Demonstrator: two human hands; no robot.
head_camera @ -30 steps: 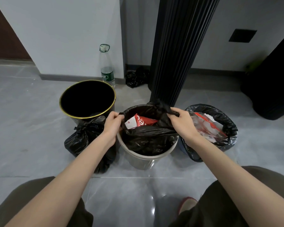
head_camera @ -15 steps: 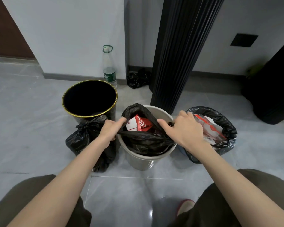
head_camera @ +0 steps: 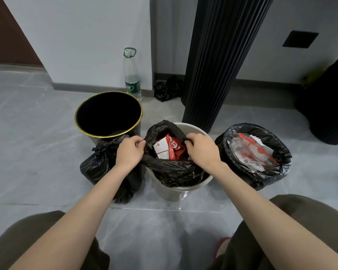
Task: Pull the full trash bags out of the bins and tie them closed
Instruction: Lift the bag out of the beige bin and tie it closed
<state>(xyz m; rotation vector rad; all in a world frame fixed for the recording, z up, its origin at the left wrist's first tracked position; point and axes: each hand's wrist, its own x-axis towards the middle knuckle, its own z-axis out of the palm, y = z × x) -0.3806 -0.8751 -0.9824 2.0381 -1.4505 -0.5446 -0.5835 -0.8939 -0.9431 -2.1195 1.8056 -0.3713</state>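
Soft, even indoor light, faint glare on the floor [head_camera: 164,227], wide-angle bending at edges, sharp centre.

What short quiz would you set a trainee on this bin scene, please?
1. True or false: a knotted black plastic bag lies on the grey tiled floor in front of the black round bin with a gold rim.
2. The left hand and right hand both grip: A the gold rim; B the black liner bag in the round beige plastic bin; C a broom.
3. Fill the gap: the clear plastic bottle stands against the white ___.
Key: 1 true; 2 B; 3 wall.
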